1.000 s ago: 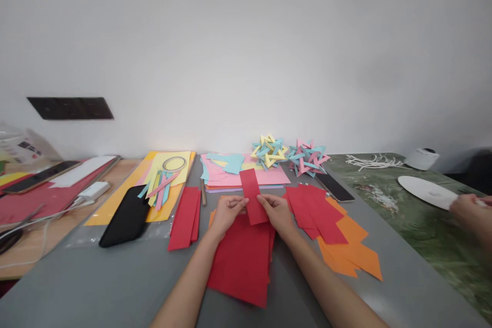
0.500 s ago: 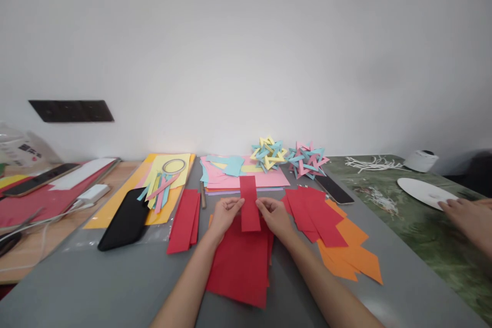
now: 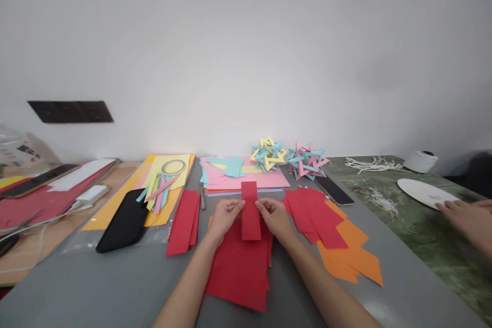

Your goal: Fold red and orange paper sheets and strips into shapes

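Between my two hands a narrow red paper strip [image 3: 251, 218] is held upright by its long edges. My left hand [image 3: 227, 218] pinches the left edge with thumb and fingertips, and my right hand [image 3: 273, 217] pinches the right edge at about the same height. Below the strip, larger red paper sheets [image 3: 238, 271] lie stacked on the grey table. To the left rest red paper strips [image 3: 182, 225]; to the right, red paper pieces [image 3: 319, 215] overlap orange paper pieces [image 3: 349, 253].
Two folded-paper star balls [image 3: 268, 155] stand behind, beside a stack of coloured paper [image 3: 265, 179]. A black phone-shaped object [image 3: 123, 223] and a bundle of paper strips [image 3: 158, 192] lie left. Another person's hand [image 3: 467, 218] touches a white oval plate [image 3: 421, 192] at right.
The red strip has shifted slightly downward between my hands, which keep their pinch on its edges. At the right, the other person's hand has moved a little, and more fingers show.
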Demonstrator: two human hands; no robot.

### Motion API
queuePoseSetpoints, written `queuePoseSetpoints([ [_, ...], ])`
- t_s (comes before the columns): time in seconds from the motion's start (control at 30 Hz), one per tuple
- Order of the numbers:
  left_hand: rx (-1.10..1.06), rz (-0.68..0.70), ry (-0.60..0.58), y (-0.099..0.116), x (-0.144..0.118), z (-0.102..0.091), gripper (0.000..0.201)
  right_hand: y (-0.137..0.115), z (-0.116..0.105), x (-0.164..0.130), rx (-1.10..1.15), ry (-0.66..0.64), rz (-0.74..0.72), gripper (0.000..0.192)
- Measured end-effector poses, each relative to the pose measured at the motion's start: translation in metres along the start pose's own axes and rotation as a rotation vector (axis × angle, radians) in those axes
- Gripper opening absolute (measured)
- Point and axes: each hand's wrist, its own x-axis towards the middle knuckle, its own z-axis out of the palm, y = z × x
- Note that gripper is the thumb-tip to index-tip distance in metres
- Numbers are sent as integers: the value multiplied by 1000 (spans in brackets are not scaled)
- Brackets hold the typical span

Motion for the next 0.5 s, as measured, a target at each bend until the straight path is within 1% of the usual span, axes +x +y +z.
queuePoseSetpoints([
  [0.07, -18, -19, 2, 1, -1, 0, 32, -1, 1, 0, 3, 10, 3, 29],
  [0.17, -18, -38, -11, 2, -2, 1, 31, 0, 1, 1, 21, 86, 37, 31],
  [0.23, -3, -46, -29, 1, -2, 1, 29, 2, 1, 2, 41, 111, 51, 31],
  [0.3, 9, -47, -10, -1, -1, 2, 28, 2, 0, 2, 56, 100, 49, 30],
  [0.4, 15, -27, 53, -3, 1, 1, 28, 1, 1, 1, 45, 61, 32, 29],
  [0.5, 1, -25, 48, -3, 1, 1, 31, 0, 1, 0, 18, 52, 17, 28],
])
